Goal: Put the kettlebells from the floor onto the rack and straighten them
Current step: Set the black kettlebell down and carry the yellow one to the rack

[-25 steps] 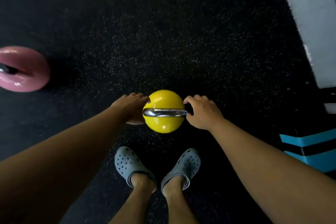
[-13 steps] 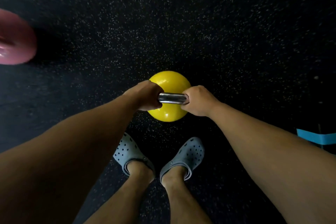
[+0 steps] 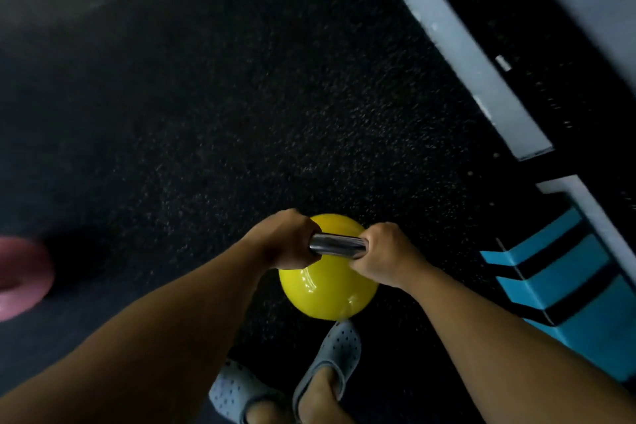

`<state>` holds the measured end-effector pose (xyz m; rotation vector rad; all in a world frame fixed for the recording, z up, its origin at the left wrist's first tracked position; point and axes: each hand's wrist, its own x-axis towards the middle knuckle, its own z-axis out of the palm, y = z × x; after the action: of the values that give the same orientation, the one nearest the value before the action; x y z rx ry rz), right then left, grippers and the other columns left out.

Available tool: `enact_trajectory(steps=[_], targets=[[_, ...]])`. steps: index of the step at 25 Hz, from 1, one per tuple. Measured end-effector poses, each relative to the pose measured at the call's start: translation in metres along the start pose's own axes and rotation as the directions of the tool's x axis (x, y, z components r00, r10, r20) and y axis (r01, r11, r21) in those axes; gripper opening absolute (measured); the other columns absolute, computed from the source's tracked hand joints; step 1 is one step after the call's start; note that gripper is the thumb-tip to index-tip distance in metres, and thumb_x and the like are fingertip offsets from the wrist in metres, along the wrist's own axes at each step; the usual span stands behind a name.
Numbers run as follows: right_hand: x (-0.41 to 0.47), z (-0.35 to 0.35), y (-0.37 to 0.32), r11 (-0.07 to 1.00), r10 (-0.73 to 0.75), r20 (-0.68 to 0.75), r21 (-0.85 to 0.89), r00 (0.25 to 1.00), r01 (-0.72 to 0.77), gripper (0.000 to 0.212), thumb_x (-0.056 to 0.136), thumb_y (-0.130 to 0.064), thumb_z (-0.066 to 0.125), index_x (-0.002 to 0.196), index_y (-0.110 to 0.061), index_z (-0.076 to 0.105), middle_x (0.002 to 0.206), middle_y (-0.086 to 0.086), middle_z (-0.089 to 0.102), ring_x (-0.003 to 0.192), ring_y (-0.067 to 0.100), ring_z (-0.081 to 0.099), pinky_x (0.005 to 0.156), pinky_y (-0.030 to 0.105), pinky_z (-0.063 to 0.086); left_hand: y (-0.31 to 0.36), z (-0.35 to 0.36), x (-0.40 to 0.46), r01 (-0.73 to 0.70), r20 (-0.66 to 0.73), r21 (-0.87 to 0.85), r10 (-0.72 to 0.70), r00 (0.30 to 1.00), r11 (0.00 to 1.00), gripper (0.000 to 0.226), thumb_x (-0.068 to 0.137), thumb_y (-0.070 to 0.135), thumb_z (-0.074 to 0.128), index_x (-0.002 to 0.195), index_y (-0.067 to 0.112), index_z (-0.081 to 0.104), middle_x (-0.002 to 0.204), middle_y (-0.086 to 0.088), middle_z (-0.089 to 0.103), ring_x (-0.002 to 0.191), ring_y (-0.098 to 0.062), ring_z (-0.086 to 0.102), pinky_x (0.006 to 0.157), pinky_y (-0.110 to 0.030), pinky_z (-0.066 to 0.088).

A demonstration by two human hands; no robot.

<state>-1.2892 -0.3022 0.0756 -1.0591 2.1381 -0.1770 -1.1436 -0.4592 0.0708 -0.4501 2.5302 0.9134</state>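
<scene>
1. Where things stand: the left hand (image 3: 287,241) and right hand (image 3: 385,256) are both wrapped tight round the steel handle (image 3: 339,245) of the yellow kettlebell (image 3: 327,293), one fist at each end, a short bare stretch of bar between them. The bell hangs below the fists, over the floor (image 3: 206,113) and just ahead of the feet; whether it is clear of the floor I cannot tell.

2. Dropped on the toes: the right shoe (image 3: 335,351) lies just beside the bell's lower edge, partly under it in this view. The shoes look soft and holed, so a slip of either grip would likely land the weight on a foot.

3. Slipping handle: the bar is polished and shiny. With the fists crowded at its ends, sweat or a swing could let it twist out of the fingers.

4. Striking the rack: the pale rack beam (image 3: 457,52) and the blue-and-black piece (image 3: 564,286) are near on the right. A wide swing that way could knock the bell against an edge and jar the hold.

5. Tripping: the pink kettlebell (image 3: 20,279) sits on the floor well apart to the left. A backward or sideways step taken without looking could catch it.

6. Strain: the arms reach down and forward, so the back may take the load if the bell is carried away from the body.
</scene>
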Motion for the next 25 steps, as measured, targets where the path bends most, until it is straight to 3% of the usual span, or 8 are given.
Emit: enact_trajectory(steps=[5, 7, 11, 14, 18, 21, 25], targets=[[0.016, -0.113, 0.026, 0.991, 0.114, -0.225, 0.092, 0.968, -0.096, 0.025, 0.057, -0.028, 0.066, 0.049, -0.011, 0.051, 0.042, 0.000, 0.047, 0.047, 0.022, 0.057, 0.037, 0.022, 0.032, 0.061, -0.108, 0.092, -0.175, -0.005, 0.200, 0.180, 0.984, 0.964, 0.015, 0.076, 0.039, 0.064, 0.083, 0.027, 0.067, 0.060, 0.010, 0.052, 0.058, -0.013, 0.055, 0.044, -0.022, 0.035], [0.027, -0.160, 0.039, 0.987, 0.146, -0.294, 0.107, 0.945, -0.119, 0.022, 0.059, -0.027, 0.069, 0.052, -0.011, 0.056, 0.045, 0.000, 0.050, 0.049, 0.024, 0.059, 0.040, 0.024, 0.036, 0.087, -0.151, 0.130, -0.235, -0.004, 0.251, 0.243, 0.970, 0.939, 0.013, 0.077, 0.039, 0.062, 0.079, 0.026, 0.064, 0.059, 0.010, 0.050, 0.059, -0.015, 0.055, 0.046, -0.025, 0.038], [0.040, -0.252, 0.057, 0.980, 0.197, -0.436, 0.120, 0.878, -0.161, 0.028, 0.059, -0.031, 0.069, 0.048, -0.017, 0.047, 0.047, -0.001, 0.050, 0.053, 0.025, 0.059, 0.044, 0.025, 0.039, 0.135, -0.227, 0.193, -0.338, -0.070, 0.330, 0.380, 0.922, 0.881, 0.020, 0.077, 0.038, 0.063, 0.065, 0.025, 0.053, 0.059, 0.006, 0.050, 0.056, -0.020, 0.054, 0.047, -0.026, 0.035], [0.045, -0.312, 0.072, 0.969, 0.234, -0.570, 0.070, 0.788, -0.237, 0.024, 0.060, -0.038, 0.066, 0.066, -0.015, 0.064, 0.065, 0.009, 0.068, 0.069, 0.032, 0.068, 0.056, 0.030, 0.050, 0.172, -0.273, 0.238, -0.428, -0.136, 0.393, 0.512, 0.848, 0.814, 0.037, 0.074, 0.034, 0.066, 0.053, 0.025, 0.037, 0.051, 0.006, 0.045, 0.052, -0.027, 0.055, 0.042, -0.024, 0.025], [0.047, -0.362, 0.098, 0.932, 0.284, -0.704, 0.042, 0.651, -0.361, 0.027, 0.064, -0.039, 0.065, 0.077, -0.015, 0.070, 0.073, 0.013, 0.071, 0.075, 0.038, 0.069, 0.061, 0.034, 0.053, 0.219, -0.309, 0.299, -0.509, -0.146, 0.512, 0.654, 0.742, 0.692, 0.023, 0.072, 0.035, 0.065, 0.061, 0.022, 0.050, 0.063, -0.008, 0.065, 0.060, -0.038, 0.063, 0.049, -0.028, 0.033], [0.053, -0.386, 0.121, 0.892, 0.346, -0.739, 0.068, 0.578, -0.447, 0.029, 0.066, -0.040, 0.064, 0.083, -0.018, 0.070, 0.079, 0.011, 0.072, 0.078, 0.038, 0.069, 0.063, 0.036, 0.053, 0.249, -0.323, 0.343, -0.578, -0.113, 0.550, 0.740, 0.663, 0.603, 0.020, 0.074, 0.037, 0.061, 0.073, 0.017, 0.059, 0.069, -0.010, 0.067, 0.064, -0.041, 0.065, 0.051, -0.032, 0.039], [0.064, -0.406, 0.157, 0.856, 0.431, -0.765, 0.179, 0.479, -0.485, 0.028, 0.069, -0.038, 0.065, 0.086, -0.016, 0.070, 0.083, 0.012, 0.073, 0.081, 0.038, 0.068, 0.062, 0.036, 0.052, 0.287, -0.333, 0.398, -0.615, -0.058, 0.596, 0.791, 0.609, 0.517, 0.024, 0.077, 0.042, 0.058, 0.084, 0.020, 0.062, 0.081, -0.010, 0.070, 0.075, -0.041, 0.067, 0.055, -0.034, 0.043]])
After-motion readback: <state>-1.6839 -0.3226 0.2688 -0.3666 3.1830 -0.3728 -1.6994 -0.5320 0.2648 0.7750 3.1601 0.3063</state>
